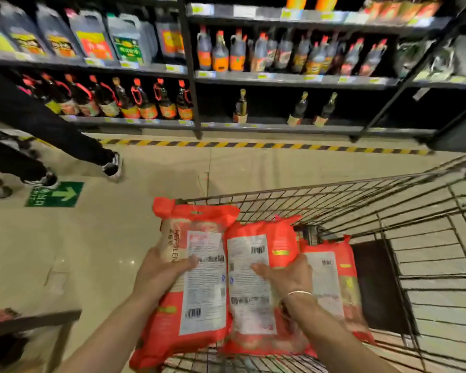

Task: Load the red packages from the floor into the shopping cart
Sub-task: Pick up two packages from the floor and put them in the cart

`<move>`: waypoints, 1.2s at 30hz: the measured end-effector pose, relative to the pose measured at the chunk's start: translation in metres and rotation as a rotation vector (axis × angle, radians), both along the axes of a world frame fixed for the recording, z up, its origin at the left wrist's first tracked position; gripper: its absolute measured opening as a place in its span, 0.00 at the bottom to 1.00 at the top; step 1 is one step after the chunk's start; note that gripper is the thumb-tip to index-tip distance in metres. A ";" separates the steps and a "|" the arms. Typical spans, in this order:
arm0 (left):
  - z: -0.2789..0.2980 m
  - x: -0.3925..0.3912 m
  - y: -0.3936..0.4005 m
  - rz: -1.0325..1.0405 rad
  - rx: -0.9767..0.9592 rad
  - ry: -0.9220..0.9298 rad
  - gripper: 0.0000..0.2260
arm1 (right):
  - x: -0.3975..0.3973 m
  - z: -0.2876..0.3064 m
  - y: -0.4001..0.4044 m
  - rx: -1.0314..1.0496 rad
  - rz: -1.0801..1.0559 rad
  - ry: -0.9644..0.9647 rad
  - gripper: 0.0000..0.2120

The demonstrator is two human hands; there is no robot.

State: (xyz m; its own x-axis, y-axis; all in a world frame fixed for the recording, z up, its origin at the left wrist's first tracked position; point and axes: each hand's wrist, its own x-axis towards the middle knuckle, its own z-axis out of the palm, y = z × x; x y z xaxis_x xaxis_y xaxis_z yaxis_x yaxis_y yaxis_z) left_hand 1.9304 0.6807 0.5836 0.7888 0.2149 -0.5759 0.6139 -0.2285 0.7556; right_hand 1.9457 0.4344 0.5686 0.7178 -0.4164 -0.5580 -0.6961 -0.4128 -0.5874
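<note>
Both hands are on red packages over the shopping cart (pixel 388 211). The left hand (pixel 162 273) grips the left package (pixel 189 265) from its outer side, thumb laid across the white label, fingers wrapped under where they cannot be seen. That package hangs over the cart's left rim, its top flap poking above the wire edge. The right hand (pixel 285 275) sits on the middle package (pixel 253 278), thumb flat on the label, fingers curled round its right edge. A thin bracelet (pixel 299 292) circles that wrist. The two packages touch side by side, label sides up. A third red package (pixel 334 265) lies in the basket just beside the middle one, partly under the right forearm. Beyond the cart, the floor (pixel 119 238) carries a green arrow sign (pixel 54 194) and a yellow-and-black striped line (pixel 253 144) along the shelf base. Shelves of dark bottles (pixel 145 103) fill the background. At the left edge, another person's legs (pixel 51 135) in dark trousers and sneakers step past.
</note>
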 end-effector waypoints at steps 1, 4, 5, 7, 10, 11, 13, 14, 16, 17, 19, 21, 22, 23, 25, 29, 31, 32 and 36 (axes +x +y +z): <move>-0.014 0.005 0.000 -0.007 0.050 0.020 0.25 | 0.004 -0.012 0.002 -0.015 0.001 -0.002 0.46; -0.062 0.016 0.002 -0.055 0.124 0.060 0.40 | 0.015 -0.041 0.010 -0.020 -0.015 0.110 0.51; -0.073 0.017 0.001 -0.062 0.151 0.076 0.39 | 0.016 -0.053 0.014 -0.022 -0.023 0.136 0.53; -0.090 0.017 -0.002 -0.046 0.185 0.115 0.24 | 0.015 -0.078 0.022 -0.026 -0.041 0.172 0.56; -0.116 0.013 -0.008 0.036 0.176 0.172 0.20 | 0.014 -0.099 0.031 -0.064 -0.060 0.201 0.56; -0.122 0.012 -0.012 0.071 0.172 0.219 0.26 | 0.015 -0.103 0.034 -0.076 -0.069 0.200 0.59; -0.137 0.009 -0.015 0.100 0.236 0.278 0.37 | 0.014 -0.114 0.037 -0.067 -0.078 0.216 0.64; -0.140 0.011 -0.017 0.109 0.269 0.297 0.38 | 0.013 -0.119 0.038 -0.058 -0.071 0.213 0.64; -0.147 0.015 -0.020 0.120 0.299 0.332 0.35 | 0.010 -0.130 0.036 -0.078 -0.057 0.203 0.64; -0.148 0.018 -0.021 0.128 0.300 0.337 0.34 | 0.010 -0.128 0.035 -0.096 -0.050 0.201 0.64; -0.152 0.020 -0.020 0.133 0.311 0.331 0.34 | 0.012 -0.125 0.033 -0.111 -0.036 0.211 0.62; -0.147 0.019 -0.022 0.135 0.319 0.324 0.33 | 0.015 -0.119 0.033 -0.103 -0.015 0.218 0.56; -0.144 0.018 -0.023 0.131 0.326 0.310 0.32 | 0.015 -0.117 0.033 -0.097 -0.006 0.217 0.55; -0.139 0.016 -0.024 0.128 0.336 0.290 0.31 | 0.014 -0.114 0.032 -0.092 0.006 0.208 0.55; -0.127 0.013 -0.028 0.120 0.355 0.232 0.32 | 0.010 -0.106 0.031 -0.108 0.057 0.169 0.58; -0.089 0.009 -0.033 -0.047 0.466 0.086 0.38 | 0.005 -0.066 0.023 -0.310 0.314 0.037 0.50; -0.063 0.011 -0.038 -0.162 0.564 -0.008 0.38 | 0.005 -0.039 0.015 -0.397 0.429 -0.030 0.45; -0.048 0.013 -0.041 -0.206 0.601 -0.059 0.37 | 0.005 -0.023 0.012 -0.421 0.462 -0.074 0.43; 0.022 0.026 -0.057 -0.368 0.700 -0.219 0.37 | 0.004 0.031 -0.004 -0.619 0.441 -0.278 0.38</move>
State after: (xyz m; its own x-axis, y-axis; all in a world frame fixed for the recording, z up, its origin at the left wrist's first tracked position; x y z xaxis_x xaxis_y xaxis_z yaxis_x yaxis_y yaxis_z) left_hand 1.9560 0.6238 0.6053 0.9578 0.1735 -0.2294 0.2634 -0.8495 0.4571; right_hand 1.9497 0.4302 0.5999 0.9665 -0.2379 -0.0962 -0.2558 -0.9223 -0.2897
